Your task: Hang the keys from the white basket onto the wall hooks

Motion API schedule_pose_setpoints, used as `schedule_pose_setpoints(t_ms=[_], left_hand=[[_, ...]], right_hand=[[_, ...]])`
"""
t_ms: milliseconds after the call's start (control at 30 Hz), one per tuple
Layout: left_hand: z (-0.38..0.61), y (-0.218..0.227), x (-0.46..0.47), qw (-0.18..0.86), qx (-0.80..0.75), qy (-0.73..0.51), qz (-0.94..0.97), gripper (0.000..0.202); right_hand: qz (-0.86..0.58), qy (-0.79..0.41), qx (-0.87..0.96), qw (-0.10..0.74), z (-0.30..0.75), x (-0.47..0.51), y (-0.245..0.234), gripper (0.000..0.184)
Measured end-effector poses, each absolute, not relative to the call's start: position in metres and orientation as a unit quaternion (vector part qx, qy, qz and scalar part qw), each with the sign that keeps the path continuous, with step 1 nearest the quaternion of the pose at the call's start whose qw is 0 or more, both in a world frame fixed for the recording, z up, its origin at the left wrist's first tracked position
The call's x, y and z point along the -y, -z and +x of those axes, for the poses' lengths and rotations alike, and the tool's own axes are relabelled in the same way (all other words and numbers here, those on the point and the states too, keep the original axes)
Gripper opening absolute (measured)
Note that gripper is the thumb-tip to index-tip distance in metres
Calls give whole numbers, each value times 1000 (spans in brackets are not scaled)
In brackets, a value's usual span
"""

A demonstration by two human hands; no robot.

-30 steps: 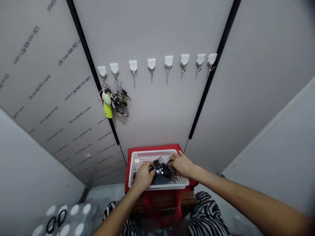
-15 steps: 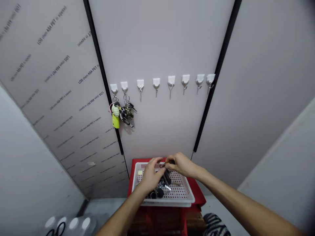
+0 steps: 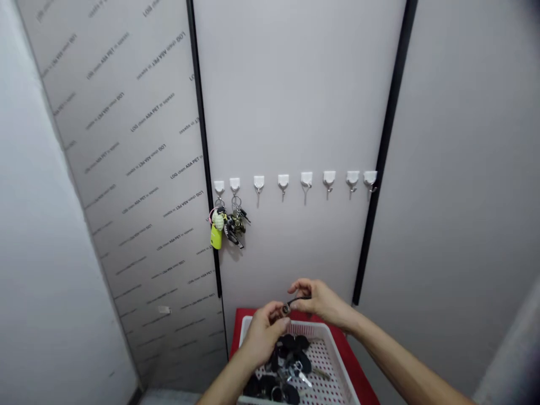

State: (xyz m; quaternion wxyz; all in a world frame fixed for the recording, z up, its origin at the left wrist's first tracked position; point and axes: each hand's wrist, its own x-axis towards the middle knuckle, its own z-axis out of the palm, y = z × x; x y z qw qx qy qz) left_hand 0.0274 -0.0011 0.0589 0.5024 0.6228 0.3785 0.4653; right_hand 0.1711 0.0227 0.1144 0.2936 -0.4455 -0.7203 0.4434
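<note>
Both of my hands are raised over a white perforated basket (image 3: 333,360) and hold one bunch of keys (image 3: 290,337) between them. My left hand (image 3: 264,334) pinches the metal ring at the top of the bunch. My right hand (image 3: 323,301) pinches a thin black strap leading to that ring. The black fobs of the bunch hang down into the basket, where more dark keys lie. On the wall above runs a row of white hooks (image 3: 283,181).
The basket rests on a red stand (image 3: 236,332) against the wall. Two key bunches hang on the leftmost hooks, one with a yellow tag (image 3: 216,236), one dark (image 3: 236,224). Black vertical strips (image 3: 382,157) divide the grey wall panels.
My hands rose from inside the basket, lifting one bunch of keys by its ring and strap. The camera tilted up, so the hooks sit lower in view.
</note>
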Motion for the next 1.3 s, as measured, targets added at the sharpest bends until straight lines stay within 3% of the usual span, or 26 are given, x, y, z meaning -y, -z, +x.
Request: schedule_pose_setpoints(t_ms=[267,400,533,767,967,1300], left_hand=[[12,-93,-1,508,-370,-508,589,31],[8,-117,-7,507,-366,-534,569,30],[1,-149,-24,475,-362,-582,552,23],[-3,-214,-60,390,-358,-620,579,19],[6,-229,-76,370,-383,-616,581,19],[6,-217,-86,280,-467,-556,628,23]], right_hand=[[-356,-546,594,472,136,-18,-142,25],[-318,-549,570,521,117,-28,-160,27],[-302,-486,578,582,95,-45,-190,29],[-323,-271,601,679,80,-80,-247,26],[-398,-154,625,654,83,-99,-263,29],[-445,-129,658,593,84,-105,-258,29]])
